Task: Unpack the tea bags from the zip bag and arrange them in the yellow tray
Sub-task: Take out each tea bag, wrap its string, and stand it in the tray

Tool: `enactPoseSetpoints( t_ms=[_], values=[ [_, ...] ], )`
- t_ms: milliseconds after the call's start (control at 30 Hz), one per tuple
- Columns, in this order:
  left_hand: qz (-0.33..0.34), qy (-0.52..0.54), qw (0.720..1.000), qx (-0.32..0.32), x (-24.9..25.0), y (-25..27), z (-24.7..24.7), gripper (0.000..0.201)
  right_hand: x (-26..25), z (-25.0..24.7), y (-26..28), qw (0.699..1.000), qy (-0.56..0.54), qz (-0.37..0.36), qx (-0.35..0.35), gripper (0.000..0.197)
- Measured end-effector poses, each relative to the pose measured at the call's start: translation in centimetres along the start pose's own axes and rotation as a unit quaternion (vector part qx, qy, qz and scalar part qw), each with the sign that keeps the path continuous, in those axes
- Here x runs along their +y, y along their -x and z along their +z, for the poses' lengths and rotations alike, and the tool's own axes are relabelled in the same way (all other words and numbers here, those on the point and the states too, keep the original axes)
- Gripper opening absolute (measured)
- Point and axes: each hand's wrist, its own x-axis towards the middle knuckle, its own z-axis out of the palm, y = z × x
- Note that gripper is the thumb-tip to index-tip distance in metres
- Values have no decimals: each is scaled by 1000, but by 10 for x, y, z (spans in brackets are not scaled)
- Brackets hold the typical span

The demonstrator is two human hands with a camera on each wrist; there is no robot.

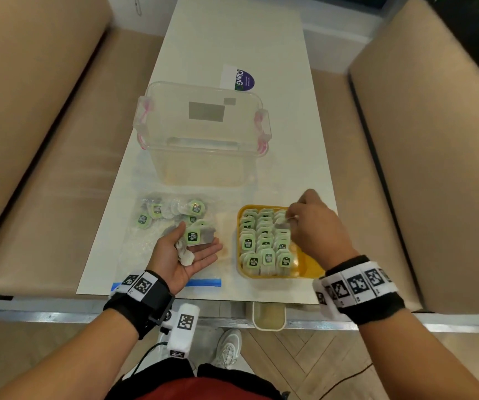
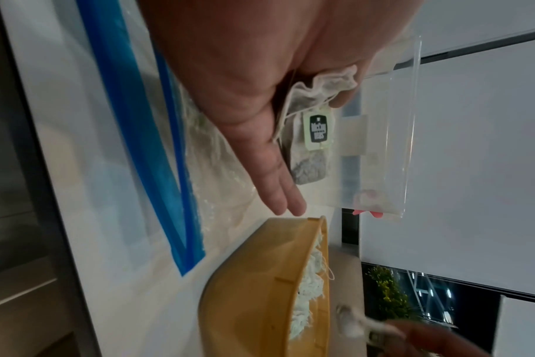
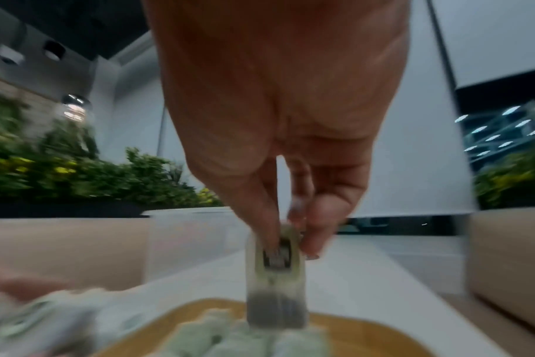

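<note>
Placing step: right hand (image 1: 312,223) pinches one paper tea bag with a green tag (image 3: 275,277) by its top, hanging it just above the far right corner of the shallow yellow plastic tray (image 1: 309,265), which already holds three rows of bags. Left hand (image 1: 188,251), palm up and flat beside the tray, carries spare tea bags (image 1: 196,235) over the clear blue-zip plastic bag (image 1: 172,226) on the white surface (image 1: 232,47), more bags inside. Next, probably: lower it upright into the third row's gap, release, then take another from the left palm.

Beige benches (image 1: 30,134) flanking white table (image 1: 232,39)
</note>
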Motion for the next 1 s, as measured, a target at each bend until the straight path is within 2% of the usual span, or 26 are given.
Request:
enactPoseSetpoints(
  t_ms=[133, 233, 567, 733, 1000],
  values=[
    [-1, 7, 1000, 4, -2, -2, -4, 54, 39, -12, -14, 995, 11, 70, -74, 12],
    [3, 4, 1000, 8, -5, -2, -5, 47, 50, -12, -18, 993, -9, 86, -74, 12],
    [23, 2, 1000, 18, -10, 2, -7, 44, 56, 18, -35, 995, 53, 46, -65, 20],
    [20, 8, 1000, 18, -12, 5, -9, 50, 55, 27, -41, 995, 76, 30, -55, 30],
    [31, 8, 999, 17, -13, 9, -11, 54, 51, 27, -42, 996, 37, 59, -62, 19]
  ],
)
